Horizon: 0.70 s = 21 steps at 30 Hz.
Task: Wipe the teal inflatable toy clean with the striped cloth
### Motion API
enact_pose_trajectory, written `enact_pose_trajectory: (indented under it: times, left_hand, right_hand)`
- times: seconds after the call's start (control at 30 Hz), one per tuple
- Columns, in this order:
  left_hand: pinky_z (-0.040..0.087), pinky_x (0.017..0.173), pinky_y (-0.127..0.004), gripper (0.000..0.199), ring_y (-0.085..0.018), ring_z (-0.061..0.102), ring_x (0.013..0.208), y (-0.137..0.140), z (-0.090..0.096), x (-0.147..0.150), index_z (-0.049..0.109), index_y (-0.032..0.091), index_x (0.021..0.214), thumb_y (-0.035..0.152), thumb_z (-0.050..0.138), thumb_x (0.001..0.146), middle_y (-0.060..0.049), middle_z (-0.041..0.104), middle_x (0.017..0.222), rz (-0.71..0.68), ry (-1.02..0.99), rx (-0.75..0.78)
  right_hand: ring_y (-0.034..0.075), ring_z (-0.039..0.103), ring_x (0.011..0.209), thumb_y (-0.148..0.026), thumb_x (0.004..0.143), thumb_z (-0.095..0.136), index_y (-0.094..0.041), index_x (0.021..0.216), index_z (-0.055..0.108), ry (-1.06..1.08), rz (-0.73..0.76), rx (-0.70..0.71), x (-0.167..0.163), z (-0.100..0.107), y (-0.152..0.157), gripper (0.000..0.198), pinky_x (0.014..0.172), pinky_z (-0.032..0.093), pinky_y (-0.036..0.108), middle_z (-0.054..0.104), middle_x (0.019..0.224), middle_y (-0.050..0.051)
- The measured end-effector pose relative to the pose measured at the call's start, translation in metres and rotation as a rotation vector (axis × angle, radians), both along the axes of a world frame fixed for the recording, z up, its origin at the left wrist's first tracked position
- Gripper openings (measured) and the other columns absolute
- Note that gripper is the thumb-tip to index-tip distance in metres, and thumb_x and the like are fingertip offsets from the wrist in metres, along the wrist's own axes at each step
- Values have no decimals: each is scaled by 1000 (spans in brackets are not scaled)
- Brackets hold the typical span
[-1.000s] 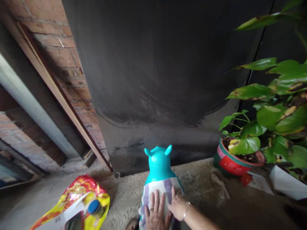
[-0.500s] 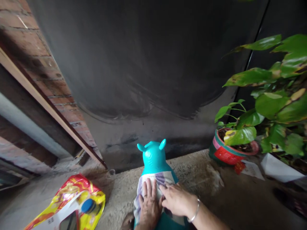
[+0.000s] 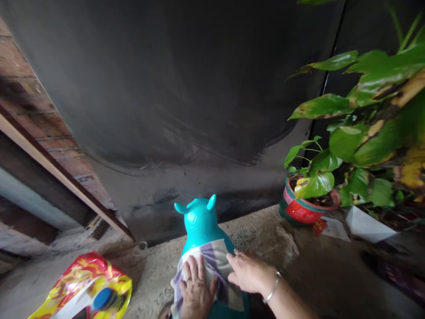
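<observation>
A turquoise toy animal (image 3: 200,221) with two ears or horns stands on the concrete floor, facing the dark wall. A white and purple cloth (image 3: 212,250) is draped over its back. My left hand (image 3: 197,285) lies flat on the cloth with its fingers stretched out, holding nothing. My right hand (image 3: 250,272), with a silver bangle at the wrist, rests at the cloth's right side. Its index finger and thumb are apart and touch the cloth; the other fingers are partly hidden.
At lower left lies a red and yellow plastic bag (image 3: 89,274) with a blue-capped bottle (image 3: 103,299). A potted plant (image 3: 307,204) and a white planter (image 3: 370,223) stand at right. The dark panel (image 3: 186,88) rises ahead, beside a brick wall (image 3: 56,122).
The view has shifted to the right, so everything sits further left. My right hand has moved from the middle of the cloth to its right side, apart from the left hand.
</observation>
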<state>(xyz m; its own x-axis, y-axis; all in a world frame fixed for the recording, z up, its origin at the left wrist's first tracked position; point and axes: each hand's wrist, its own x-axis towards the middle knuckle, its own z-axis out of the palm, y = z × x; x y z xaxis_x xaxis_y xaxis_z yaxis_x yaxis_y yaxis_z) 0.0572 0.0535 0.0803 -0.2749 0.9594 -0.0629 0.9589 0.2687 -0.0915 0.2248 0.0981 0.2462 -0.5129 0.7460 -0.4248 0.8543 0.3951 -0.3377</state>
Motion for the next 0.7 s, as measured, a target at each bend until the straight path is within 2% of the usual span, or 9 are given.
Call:
enact_pose_trajectory:
  times: [0.07, 0.13, 0.27, 0.4, 0.5, 0.63, 0.7]
  left_hand:
    - [39, 105, -52, 68, -40, 25, 144, 13, 5, 1, 22, 11, 147, 46, 41, 92, -24, 26, 156, 1, -3, 50]
    - [40, 105, -53, 66, -40, 26, 143, 15, 4, 1, 23, 11, 147, 44, 40, 93, -24, 28, 155, 13, -1, 78]
    - [41, 105, -50, 58, -35, 27, 144, -15, -14, -2, 31, 16, 145, 38, 41, 92, -18, 31, 155, -15, -5, 99]
    - [42, 104, -49, 58, -32, 28, 144, -38, -27, -6, 35, 22, 143, 41, 43, 89, -12, 31, 156, -26, -5, 47]
    - [41, 105, -50, 62, -34, 28, 144, -25, -19, -4, 33, 19, 145, 42, 45, 88, -15, 31, 156, -1, 16, 18]
    - [42, 104, -51, 63, -38, 28, 143, 12, 3, -1, 27, 12, 146, 44, 39, 93, -21, 32, 155, 11, 5, 68]
    - [43, 103, -51, 63, -38, 30, 142, 20, 7, -2, 27, 11, 147, 44, 37, 94, -22, 33, 154, 18, -9, 86]
  right_hand:
    - [32, 59, 117, -29, 85, 48, -10, 124, 58, 4, -5, -6, 1, 0, 2, 44, 98, 46, 41, 62, 125, 22]
    - [32, 59, 116, -28, 84, 48, -10, 123, 59, 2, -13, -7, 1, -1, 4, 44, 96, 46, 40, 63, 122, 22]
    - [31, 60, 115, -26, 83, 48, -9, 123, 59, 9, -17, 5, 0, 0, 4, 44, 96, 46, 39, 63, 122, 23]
    - [30, 60, 114, -25, 84, 48, -10, 121, 60, 17, -14, 12, 1, 1, 3, 42, 96, 47, 38, 63, 122, 21]
    - [31, 61, 113, -26, 84, 49, -11, 120, 60, 17, -21, 17, 1, 2, 2, 41, 95, 47, 40, 64, 120, 21]
    - [32, 62, 111, -28, 85, 49, -11, 120, 60, 8, -21, 9, 1, 6, 3, 41, 93, 48, 41, 64, 120, 21]
    - [32, 62, 111, -28, 85, 49, -11, 120, 60, -2, -20, 1, 0, 7, 4, 40, 92, 48, 41, 65, 119, 21]
